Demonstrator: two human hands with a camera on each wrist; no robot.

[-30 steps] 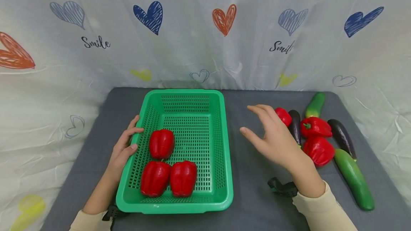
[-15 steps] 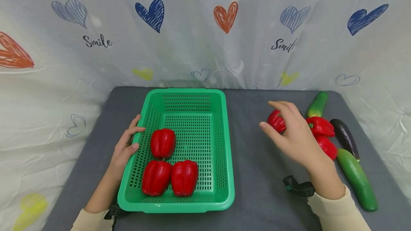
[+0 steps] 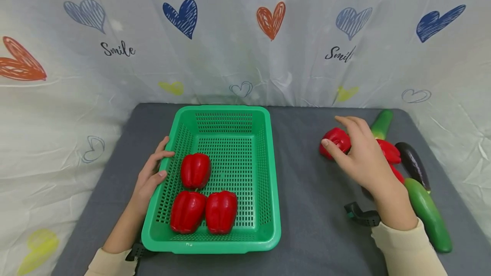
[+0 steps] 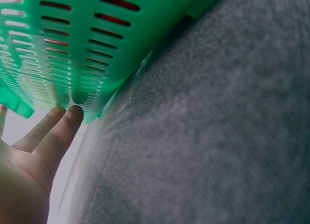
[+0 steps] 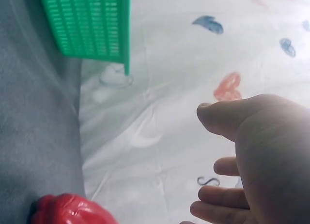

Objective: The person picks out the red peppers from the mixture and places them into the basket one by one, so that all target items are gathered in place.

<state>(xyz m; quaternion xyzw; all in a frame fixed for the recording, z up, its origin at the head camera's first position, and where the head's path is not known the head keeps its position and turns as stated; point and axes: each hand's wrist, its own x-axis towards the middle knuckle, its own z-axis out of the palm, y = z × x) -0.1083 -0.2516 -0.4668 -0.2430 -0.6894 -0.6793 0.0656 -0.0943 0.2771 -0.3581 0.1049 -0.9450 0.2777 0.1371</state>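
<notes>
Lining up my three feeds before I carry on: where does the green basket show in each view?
Head: whole green basket, left of centre, the left hand at its left side.
Left wrist: its slotted side fills much of the upper left.
Right wrist: part of it, cut off at the top left.
Shared landmark: the grey cloth, visible in all three.

Reads "Smile" (image 3: 117, 49) in black script at left on the white curtain (image 3: 218, 63); reads only "Smil" (image 3: 339, 54) farther right, cut off after the "l".
</notes>
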